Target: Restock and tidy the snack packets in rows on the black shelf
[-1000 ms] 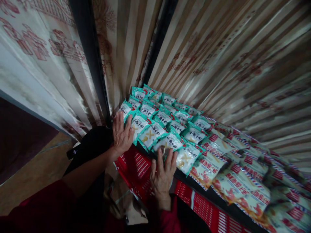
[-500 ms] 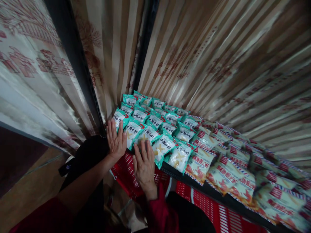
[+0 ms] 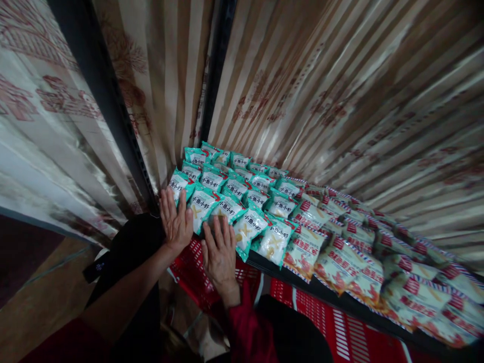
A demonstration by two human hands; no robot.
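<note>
You have a black shelf [image 3: 328,297] before you, with white-and-red packs [image 3: 336,258] lying in overlapping rows along its right part, the front row showing orange print. Under the shelf's near edge you can see red slatted baskets [image 3: 321,320]. Behind the shelf you face a pleated beige curtain [image 3: 321,75] with reddish designs. A dark post [image 3: 216,70] rises at the shelf's far left corner, and a second post [image 3: 103,85] at its near left corner. Below the shelf, to its left, you see tiled floor [image 3: 49,267].
</note>
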